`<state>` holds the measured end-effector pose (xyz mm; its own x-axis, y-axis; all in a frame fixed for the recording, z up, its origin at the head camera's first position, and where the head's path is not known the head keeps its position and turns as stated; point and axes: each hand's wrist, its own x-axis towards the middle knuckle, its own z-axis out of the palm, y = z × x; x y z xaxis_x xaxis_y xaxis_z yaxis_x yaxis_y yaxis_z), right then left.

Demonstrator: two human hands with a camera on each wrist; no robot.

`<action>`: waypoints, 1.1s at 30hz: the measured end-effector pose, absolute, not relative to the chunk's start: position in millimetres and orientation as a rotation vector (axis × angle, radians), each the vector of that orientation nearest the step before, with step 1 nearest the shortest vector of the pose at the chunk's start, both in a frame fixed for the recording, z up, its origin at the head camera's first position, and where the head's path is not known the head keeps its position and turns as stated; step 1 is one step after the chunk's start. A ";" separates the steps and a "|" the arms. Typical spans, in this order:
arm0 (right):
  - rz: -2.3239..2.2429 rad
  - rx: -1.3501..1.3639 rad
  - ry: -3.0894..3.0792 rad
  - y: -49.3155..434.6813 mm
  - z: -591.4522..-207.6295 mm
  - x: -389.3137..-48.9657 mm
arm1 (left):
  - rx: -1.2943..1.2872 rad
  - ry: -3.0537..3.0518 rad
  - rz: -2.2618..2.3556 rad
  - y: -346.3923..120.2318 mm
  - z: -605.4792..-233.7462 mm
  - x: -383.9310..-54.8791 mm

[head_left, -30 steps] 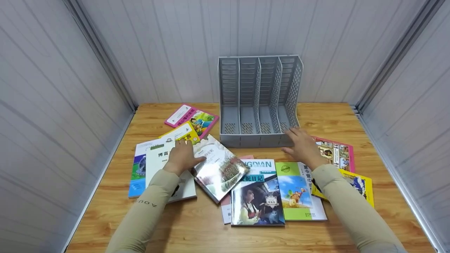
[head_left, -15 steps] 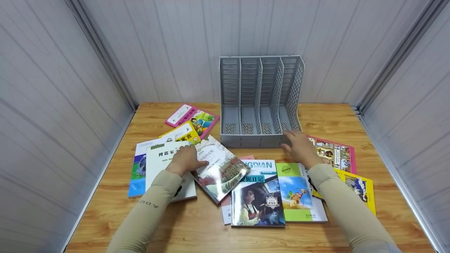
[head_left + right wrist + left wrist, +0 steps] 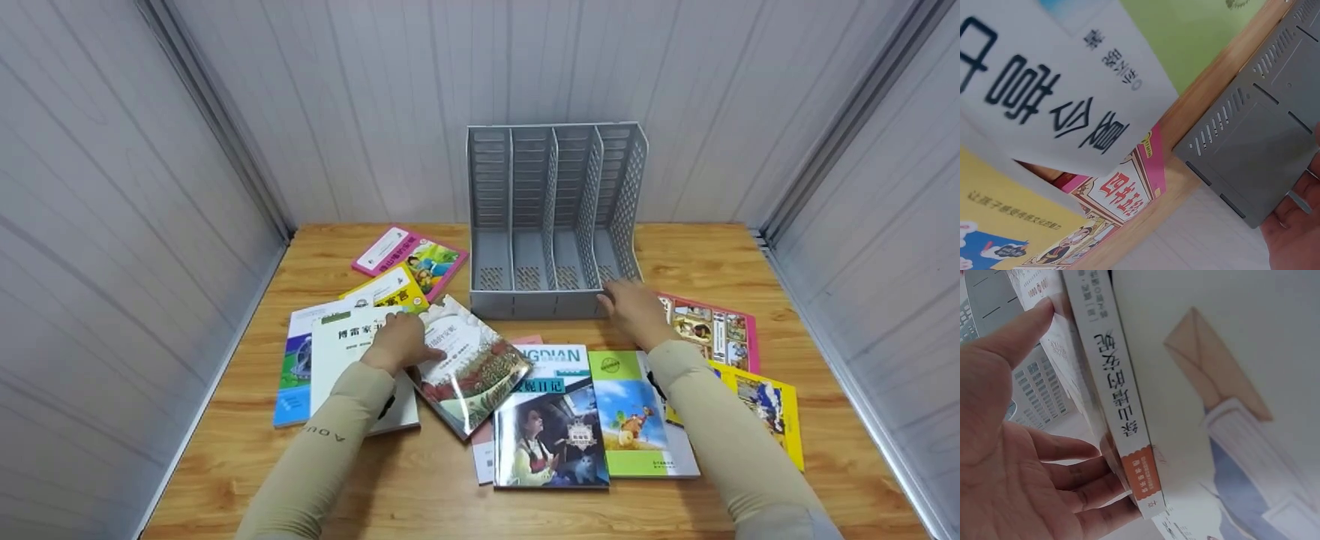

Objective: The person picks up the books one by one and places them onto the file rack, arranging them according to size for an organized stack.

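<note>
My left hand (image 3: 395,343) lies at the left edge of a paperback with a garden cover (image 3: 476,375). In the left wrist view its thumb (image 3: 1036,318) touches the cover, and the fairly straight fingers reach the white spine (image 3: 1120,399). A white book (image 3: 341,375) lies beneath that hand. My right hand (image 3: 637,313) grips the front right corner of a grey file rack (image 3: 536,306), thumb against the front and fingers over the lip. The rack stands upright with several slots. Parts of the right fingers are hidden in the right wrist view.
Left lie a pink book (image 3: 409,259), a yellow book (image 3: 394,285) and a blue-purple book (image 3: 295,375). In front are a book with a girl cover (image 3: 551,435) and a green book (image 3: 637,427). A pink-edged book (image 3: 720,330) and yellow book (image 3: 784,420) lie right.
My left hand has shifted slightly right and down along the garden-cover book. My right hand's thumb has drawn in against the file rack's front. The books and rack stay in place.
</note>
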<state>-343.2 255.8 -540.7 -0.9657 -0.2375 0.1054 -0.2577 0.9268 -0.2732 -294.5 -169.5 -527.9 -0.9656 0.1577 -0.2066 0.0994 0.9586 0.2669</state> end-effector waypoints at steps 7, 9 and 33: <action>0.479 0.423 -2.911 254.7 -542.6 -345.3 | 0.164 2.858 0.362 -166.4 -529.1 -295.2; 0.486 0.423 -2.897 255.0 -543.3 -345.6 | 0.163 2.857 0.367 -166.6 -529.4 -296.1; 0.465 0.407 -2.881 256.0 -544.6 -347.4 | 0.149 2.840 0.416 -168.5 -524.6 -302.6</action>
<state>-347.4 256.0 -544.6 -0.9431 -0.2371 0.2330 -0.2984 0.9127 -0.2791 -302.6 -168.5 -524.6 -0.9590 0.1392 -0.2467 0.0626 0.9535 0.2949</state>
